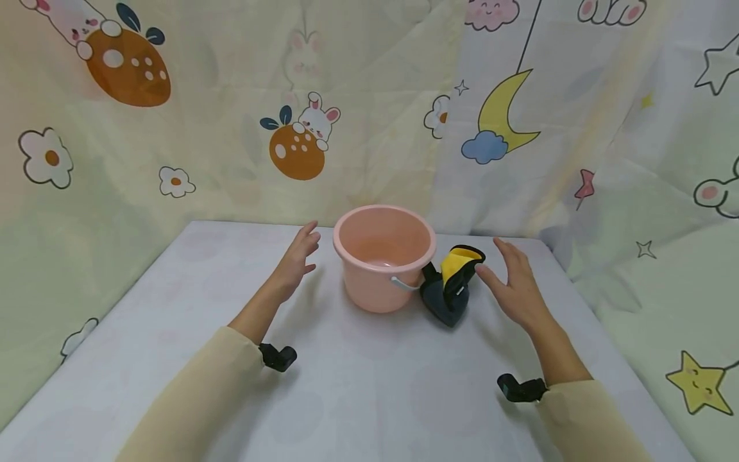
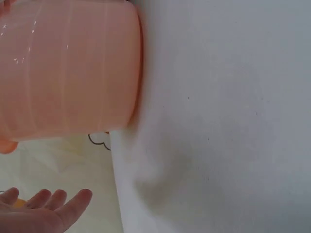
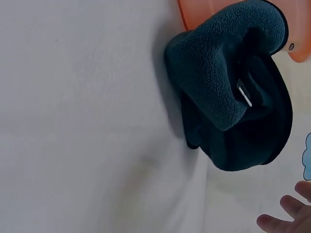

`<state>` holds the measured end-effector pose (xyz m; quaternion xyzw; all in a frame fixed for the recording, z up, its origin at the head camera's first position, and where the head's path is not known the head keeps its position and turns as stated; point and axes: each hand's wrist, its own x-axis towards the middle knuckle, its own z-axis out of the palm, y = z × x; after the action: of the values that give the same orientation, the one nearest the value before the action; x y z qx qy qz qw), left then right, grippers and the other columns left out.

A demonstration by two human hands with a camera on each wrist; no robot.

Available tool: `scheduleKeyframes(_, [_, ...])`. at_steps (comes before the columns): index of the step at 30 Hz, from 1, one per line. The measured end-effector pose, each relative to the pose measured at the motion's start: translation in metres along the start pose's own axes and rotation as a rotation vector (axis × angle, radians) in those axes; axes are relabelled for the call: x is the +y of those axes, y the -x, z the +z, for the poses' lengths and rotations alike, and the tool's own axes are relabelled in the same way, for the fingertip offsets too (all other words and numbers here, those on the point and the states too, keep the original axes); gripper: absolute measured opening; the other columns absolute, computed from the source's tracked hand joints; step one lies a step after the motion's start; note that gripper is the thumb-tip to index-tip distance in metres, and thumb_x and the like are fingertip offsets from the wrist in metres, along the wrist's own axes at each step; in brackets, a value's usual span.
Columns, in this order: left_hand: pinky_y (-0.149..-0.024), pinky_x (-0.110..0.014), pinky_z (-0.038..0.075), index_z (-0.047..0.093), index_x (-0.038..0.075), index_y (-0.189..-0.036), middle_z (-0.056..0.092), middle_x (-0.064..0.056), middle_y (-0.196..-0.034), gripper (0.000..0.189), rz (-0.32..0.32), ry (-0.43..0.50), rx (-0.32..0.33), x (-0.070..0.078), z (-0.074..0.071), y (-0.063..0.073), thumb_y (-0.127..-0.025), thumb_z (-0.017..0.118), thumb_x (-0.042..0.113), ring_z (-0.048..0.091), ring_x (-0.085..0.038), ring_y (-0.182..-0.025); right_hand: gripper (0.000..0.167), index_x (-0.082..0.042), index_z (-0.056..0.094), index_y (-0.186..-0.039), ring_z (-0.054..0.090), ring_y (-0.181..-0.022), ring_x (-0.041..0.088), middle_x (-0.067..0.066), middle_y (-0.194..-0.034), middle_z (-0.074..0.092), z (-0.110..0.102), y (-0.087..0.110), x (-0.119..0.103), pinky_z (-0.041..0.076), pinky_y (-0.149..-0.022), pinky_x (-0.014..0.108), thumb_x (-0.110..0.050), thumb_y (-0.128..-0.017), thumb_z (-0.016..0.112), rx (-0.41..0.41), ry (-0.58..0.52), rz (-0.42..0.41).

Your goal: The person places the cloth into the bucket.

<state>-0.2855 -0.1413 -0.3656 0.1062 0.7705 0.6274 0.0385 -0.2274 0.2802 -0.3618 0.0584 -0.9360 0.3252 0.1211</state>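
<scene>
A pink plastic bucket stands upright on the table, its pale handle hanging at the front right. Against its right side sits a bunched, two-sided cloth, dark grey and yellow with black edging. The right wrist view shows the fleecy dark side of the cloth and a small white tag. My left hand is raised left of the bucket, fingers spread and holding nothing. To the right of the cloth my right hand hovers with loosely extended fingers, thumb close to the cloth's edge in the head view.
A white-covered table lies under everything. Behind it and along the sides hangs a printed curtain with rabbits, flowers, stars and a moon. Black wrist cameras are strapped at both sleeves.
</scene>
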Motion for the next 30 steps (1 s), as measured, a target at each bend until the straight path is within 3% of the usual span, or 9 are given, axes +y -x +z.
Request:
scheduleKeyframes(7, [-0.119, -0.068, 0.030, 0.015, 0.019, -0.166, 0.022, -0.017, -0.169, 0.071, 0.004, 0.042, -0.022, 0.001, 0.015, -0.005, -0.104, 0.038, 0.044, 0.023, -0.038, -0.157, 0.081, -0.012, 0.015, -0.167, 0.016, -0.154, 0.054, 0.030, -0.169, 0.010, 0.004, -0.006, -0.006, 0.019, -0.116, 0.078, -0.053, -0.105, 0.049, -0.052, 0.000, 0.031])
scheduleKeyframes(15, [-0.114, -0.070, 0.037, 0.025, 0.021, -0.164, 0.036, -0.016, -0.164, 0.067, 0.031, 0.119, -0.038, 0.000, 0.028, -0.009, -0.101, 0.048, 0.031, 0.038, -0.035, -0.149, 0.085, -0.011, 0.015, -0.166, 0.013, -0.155, 0.053, 0.030, -0.170, 0.008, 0.014, -0.013, -0.012, 0.020, -0.117, 0.078, -0.058, -0.103, 0.048, -0.152, 0.048, 0.084])
scheduleKeyframes(22, [-0.107, -0.065, 0.047, 0.027, 0.020, -0.163, 0.041, -0.018, -0.159, 0.067, 0.036, 0.205, -0.021, -0.002, 0.033, -0.009, -0.099, 0.048, 0.026, 0.042, -0.037, -0.145, 0.087, -0.011, 0.016, -0.166, 0.015, -0.154, 0.054, 0.030, -0.169, 0.009, 0.023, -0.016, -0.013, 0.022, -0.116, 0.078, -0.059, -0.102, 0.050, -0.216, 0.059, 0.094])
scheduleKeyframes(30, [-0.106, -0.065, 0.048, 0.028, 0.019, -0.162, 0.041, -0.019, -0.158, 0.068, 0.041, 0.240, -0.006, 0.000, 0.035, -0.008, -0.098, 0.049, 0.026, 0.042, -0.038, -0.144, 0.089, -0.012, 0.017, -0.166, 0.018, -0.152, 0.057, 0.031, -0.169, 0.009, 0.031, -0.016, -0.015, 0.024, -0.114, 0.079, -0.060, -0.100, 0.053, -0.248, 0.042, 0.080])
